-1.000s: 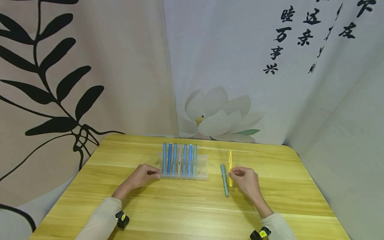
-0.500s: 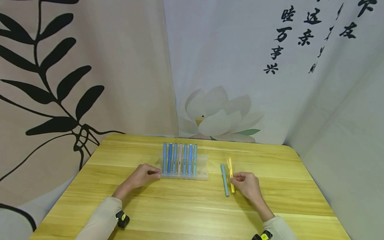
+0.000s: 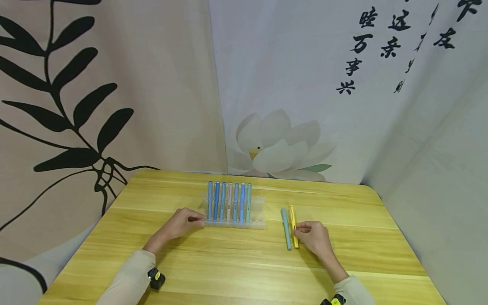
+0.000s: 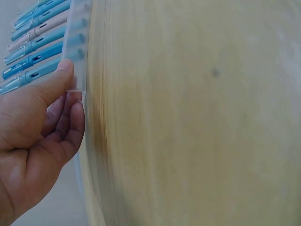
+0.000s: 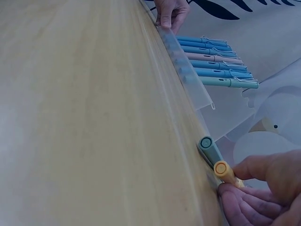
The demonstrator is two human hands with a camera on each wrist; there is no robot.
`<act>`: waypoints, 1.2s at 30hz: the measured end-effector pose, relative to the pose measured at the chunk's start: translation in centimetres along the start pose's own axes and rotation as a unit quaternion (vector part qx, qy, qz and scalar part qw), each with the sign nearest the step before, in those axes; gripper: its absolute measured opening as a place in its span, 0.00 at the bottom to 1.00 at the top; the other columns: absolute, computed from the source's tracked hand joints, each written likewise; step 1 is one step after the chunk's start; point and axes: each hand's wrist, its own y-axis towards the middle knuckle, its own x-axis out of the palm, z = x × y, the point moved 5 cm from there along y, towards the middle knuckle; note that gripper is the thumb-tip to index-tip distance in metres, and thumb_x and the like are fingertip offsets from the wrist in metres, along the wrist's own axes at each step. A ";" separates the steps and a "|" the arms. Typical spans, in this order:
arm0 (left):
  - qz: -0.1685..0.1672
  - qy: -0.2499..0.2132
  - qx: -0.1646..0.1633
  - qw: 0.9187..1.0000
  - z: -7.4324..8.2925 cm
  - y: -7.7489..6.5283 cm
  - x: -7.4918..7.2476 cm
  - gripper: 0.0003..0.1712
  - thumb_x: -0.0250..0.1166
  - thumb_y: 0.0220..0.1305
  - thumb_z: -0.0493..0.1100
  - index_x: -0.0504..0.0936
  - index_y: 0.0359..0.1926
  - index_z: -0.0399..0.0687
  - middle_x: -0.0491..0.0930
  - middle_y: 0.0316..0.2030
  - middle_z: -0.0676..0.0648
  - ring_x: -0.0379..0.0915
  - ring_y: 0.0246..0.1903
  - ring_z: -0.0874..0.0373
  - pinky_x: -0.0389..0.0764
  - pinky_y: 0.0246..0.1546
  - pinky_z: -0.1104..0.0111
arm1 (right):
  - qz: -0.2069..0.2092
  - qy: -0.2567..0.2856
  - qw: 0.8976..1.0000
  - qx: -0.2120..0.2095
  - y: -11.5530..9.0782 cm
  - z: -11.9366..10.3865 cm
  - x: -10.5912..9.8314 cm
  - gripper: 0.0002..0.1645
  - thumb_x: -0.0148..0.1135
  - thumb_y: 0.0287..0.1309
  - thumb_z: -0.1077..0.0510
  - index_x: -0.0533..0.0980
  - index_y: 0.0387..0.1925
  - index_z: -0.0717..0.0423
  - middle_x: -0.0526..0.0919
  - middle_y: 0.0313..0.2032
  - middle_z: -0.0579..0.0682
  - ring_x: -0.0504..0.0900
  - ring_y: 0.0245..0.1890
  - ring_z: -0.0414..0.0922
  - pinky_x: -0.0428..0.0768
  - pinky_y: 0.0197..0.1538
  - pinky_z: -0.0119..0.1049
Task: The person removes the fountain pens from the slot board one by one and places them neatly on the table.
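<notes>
A clear plastic pen rack (image 3: pixel 257 214) bears a row of several upright pens, mostly blue, with one pink pen (image 3: pixel 229 201) and a green one (image 3: pixel 248 203) at the right. My left hand (image 3: pixel 182 223) pinches the rack's left end; in the left wrist view the thumb lies over its front strip and the fingers curl beneath. To the right, my right hand (image 3: pixel 315 237) holds a yellow pen (image 3: pixel 292 215) between thumb and fingers. Close along its left side lies a grey-green pen (image 3: pixel 285 228). In the right wrist view, the yellow pen's end (image 5: pixel 223 169) overlaps the grey-green one.
Everything stands on a wooden table (image 3: pixel 236 267) with rounded far corners. Behind it hangs a curtain (image 3: pixel 175 106) printed with leaves, a lotus and writing. A camera (image 3: pixel 156 278) is strapped on each wrist.
My right hand has drawn the yellow pen down toward me and lowered it beside the grey-green pen, its top now tipped slightly left. The left hand and rack have stayed in place.
</notes>
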 end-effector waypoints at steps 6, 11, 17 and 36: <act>0.002 0.003 -0.004 1.000 0.0 0.0 0.0 0.15 0.67 0.70 0.42 0.88 0.52 0.39 0.87 0.50 0.41 0.84 0.47 0.49 0.85 0.45 0.64 | 0.000 0.006 1.000 0.005 0.1 -0.1 0.1 0.12 0.76 0.54 0.60 0.87 0.38 0.64 0.89 0.30 0.53 0.87 0.28 0.42 0.82 0.28 0.31; 0.000 -0.002 -0.006 1.000 0.1 0.0 0.1 0.15 0.67 0.70 0.42 0.88 0.52 0.38 0.87 0.50 0.41 0.84 0.47 0.49 0.85 0.45 0.64 | 0.001 0.001 1.000 0.004 0.0 -0.2 0.2 0.12 0.77 0.54 0.60 0.87 0.38 0.64 0.89 0.30 0.51 0.86 0.27 0.40 0.81 0.27 0.30; 0.000 -0.005 -0.002 1.000 0.1 -0.1 0.1 0.15 0.67 0.71 0.42 0.87 0.53 0.37 0.87 0.50 0.40 0.84 0.47 0.49 0.85 0.45 0.64 | 0.004 -0.020 1.000 -0.005 -0.1 -0.3 0.2 0.11 0.77 0.54 0.59 0.88 0.37 0.62 0.89 0.30 0.50 0.86 0.28 0.40 0.80 0.28 0.31; -0.001 -0.002 0.001 1.000 0.0 -0.1 0.0 0.16 0.67 0.71 0.42 0.87 0.53 0.37 0.87 0.51 0.40 0.84 0.47 0.50 0.84 0.44 0.65 | 0.006 -0.019 0.999 -0.032 0.2 -1.1 -0.5 0.13 0.75 0.57 0.57 0.87 0.41 0.61 0.89 0.32 0.49 0.87 0.30 0.41 0.82 0.31 0.33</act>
